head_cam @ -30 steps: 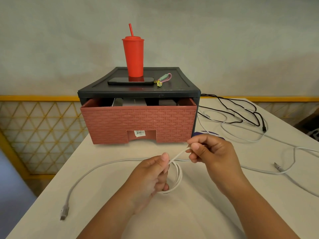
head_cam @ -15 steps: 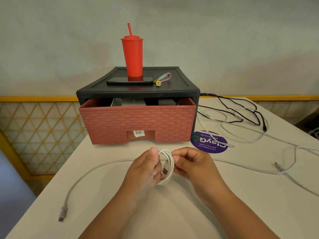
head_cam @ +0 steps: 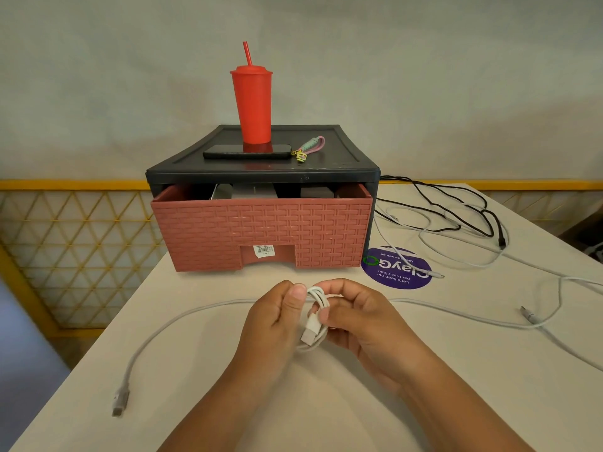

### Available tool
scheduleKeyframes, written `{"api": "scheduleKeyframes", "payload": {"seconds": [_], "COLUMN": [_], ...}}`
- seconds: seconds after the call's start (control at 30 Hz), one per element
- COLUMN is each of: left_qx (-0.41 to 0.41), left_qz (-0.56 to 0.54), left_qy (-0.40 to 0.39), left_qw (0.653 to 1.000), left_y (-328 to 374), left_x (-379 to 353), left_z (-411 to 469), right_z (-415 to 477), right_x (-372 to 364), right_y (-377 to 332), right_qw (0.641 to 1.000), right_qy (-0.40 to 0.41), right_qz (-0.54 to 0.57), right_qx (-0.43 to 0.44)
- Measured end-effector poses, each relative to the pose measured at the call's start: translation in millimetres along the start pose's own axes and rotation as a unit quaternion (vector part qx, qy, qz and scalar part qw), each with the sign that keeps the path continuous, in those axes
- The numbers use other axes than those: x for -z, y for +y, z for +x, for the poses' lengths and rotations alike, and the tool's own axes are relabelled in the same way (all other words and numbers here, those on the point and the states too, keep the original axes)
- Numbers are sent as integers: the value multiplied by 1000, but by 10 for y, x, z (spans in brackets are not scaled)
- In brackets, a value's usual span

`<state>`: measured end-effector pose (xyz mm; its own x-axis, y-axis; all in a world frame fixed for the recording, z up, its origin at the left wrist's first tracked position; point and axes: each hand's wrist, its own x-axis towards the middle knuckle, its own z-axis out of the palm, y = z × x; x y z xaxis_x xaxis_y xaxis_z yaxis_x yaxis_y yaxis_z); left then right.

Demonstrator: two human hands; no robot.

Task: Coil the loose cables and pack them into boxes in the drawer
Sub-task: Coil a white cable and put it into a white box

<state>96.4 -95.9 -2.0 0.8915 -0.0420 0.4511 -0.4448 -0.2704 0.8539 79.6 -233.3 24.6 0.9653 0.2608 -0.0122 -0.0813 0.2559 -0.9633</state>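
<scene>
Right hand (head_cam: pixel 362 321), a second ago lifted away toward the drawer (head_cam: pixel 261 230) with one white strand pulled taut off the cable coil (head_cam: pixel 317 293), now closed in against the left hand (head_cam: pixel 274 321); that strand now wound onto the cable coil, which is tighter and thicker than before; white plug (head_cam: pixel 309 332) now showing across the front of the loops, between the two hands; purple sticker (head_cam: pixel 396 269), a second ago mostly hidden behind the right hand, now uncovered.

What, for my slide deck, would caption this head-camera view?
Left hand and right hand hold a coiled white cable before a slightly open drawer, loose cables nearby.
</scene>
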Motion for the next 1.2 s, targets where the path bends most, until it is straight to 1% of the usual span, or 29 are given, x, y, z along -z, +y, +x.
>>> {"api": "scheduleKeyframes", "payload": {"seconds": [0.07,0.1,0.17,0.23,0.27,0.3,0.37,0.4,0.47,0.53,0.57,0.63,0.73,0.77,0.8,0.87,0.93,0.97,1.03,1.07,1.13,1.2], "left_qx": [10,26,84,131,138,138,116,101,69,29,2,-52,-130,-161,-196,-236,-240,-231,-213,-209,-157,-134], "left_qz": [-47,-93,-192,-251,-259,-260,-213,-177,-106,-28,18,97,189,227,254,293,320,331,330,326,308,296], "left_qy": [-9,-13,-41,-80,-98,-112,-138,-145,-165,-193,-202,-210,-195,-176,-155,-142,-163,-179,-201,-209,-238,-249], "left_qw": [999,995,977,956,951,949,960,968,978,980,979,971,954,944,934,916,902,897,898,898,908,912], "left_y": [41,92,142,128,108,89,59,57,60,33,5,-58,-112,-116,-117,-90,-30,5,49,40,28,25], "left_x": [-11,-19,-39,-47,-42,-39,-23,-12,-9,-24,-40,-91,-224,-275,-336,-467,-600,-664,-790,-848,-898,-903], "left_z": [-11,-19,-26,-25,-29,-33,-36,-35,-38,-47,-57,-82,-99,-101,-97,-72,-33,-17,6,27,20,-21], "right_z": [-28,-38,-47,-45,-37,-36,-54,-65,-80,-93,-106,-129,-173,-202,-230,-279,-359,-402,-469,-491,-522,-538], "right_x": [-17,-11,25,67,86,100,122,144,205,279,323,425,600,647,701,834,948,989,1043,1056,1084,1094], "right_y": [-39,-61,-98,-100,-90,-88,-114,-130,-166,-179,-180,-158,-87,-68,-46,-11,-21,-37,-63,-64,-47,-20], "right_qw": [998,993,983,979,982,987,991,980,940,901,889,879,879,873,858,810,755,735,709,703,699,699], "right_qy": [-35,-54,-97,-121,-122,-117,-108,-99,-58,-15,-3,10,48,62,74,86,84,79,60,51,35,22], "right_qz": [59,100,148,147,127,83,-76,-173,-336,-428,-450,-463,-452,-463,-488,-564,-643,-670,-703,-710,-714,-715], "right_qx": [-13,-25,-48,-65,-69,-66,-39,-21,25,72,87,113,141,142,142,132,97,67,14,-2,-15,-20]}}
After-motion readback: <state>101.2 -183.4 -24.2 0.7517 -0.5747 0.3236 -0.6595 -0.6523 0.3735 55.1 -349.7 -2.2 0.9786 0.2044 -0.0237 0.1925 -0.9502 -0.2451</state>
